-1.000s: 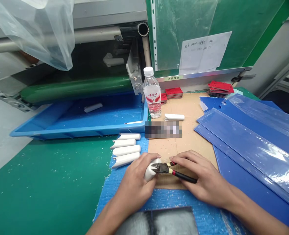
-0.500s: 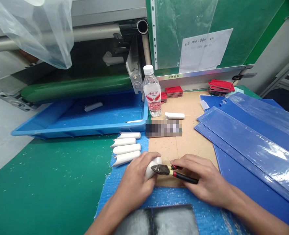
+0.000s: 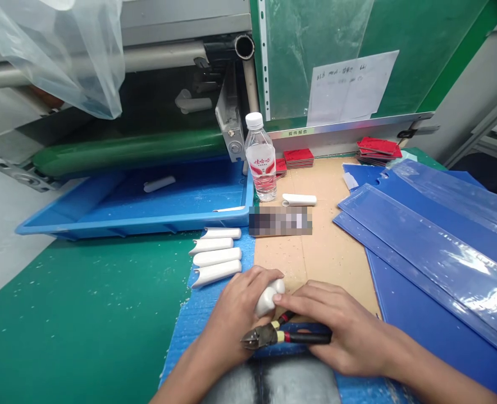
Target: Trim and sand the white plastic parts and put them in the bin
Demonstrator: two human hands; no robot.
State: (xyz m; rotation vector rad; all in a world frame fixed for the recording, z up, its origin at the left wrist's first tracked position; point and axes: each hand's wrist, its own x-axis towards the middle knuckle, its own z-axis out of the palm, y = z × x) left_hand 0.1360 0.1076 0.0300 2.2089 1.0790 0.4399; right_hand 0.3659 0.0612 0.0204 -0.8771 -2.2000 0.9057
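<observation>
Gripping a rounded white part (image 3: 265,302), the left hand (image 3: 236,300) has its fingers curled over the top and far side, so that the part sits at its right edge, between thumb and index finger, with two smooth lobes showing. Whether those lobes belong to one piece or two, I cannot tell. The right hand (image 3: 344,325) is partly closed around the cutters (image 3: 282,336), and its extended index fingertip rests against the right side of the white part. The cutters lie below the part and clear of it, handles spread, dark nose pointing left in front of the left wrist.

Just beyond the left hand's knuckles, four white pieces (image 3: 217,257) lie in a row on a blue sheet (image 3: 204,308) spread over the green table (image 3: 83,297). Farther off, one more white piece (image 3: 299,200) rests on brown cardboard (image 3: 328,235), near an upright bottle (image 3: 261,163). A blue tray (image 3: 147,226) stands left of the bottle, beyond the row.
</observation>
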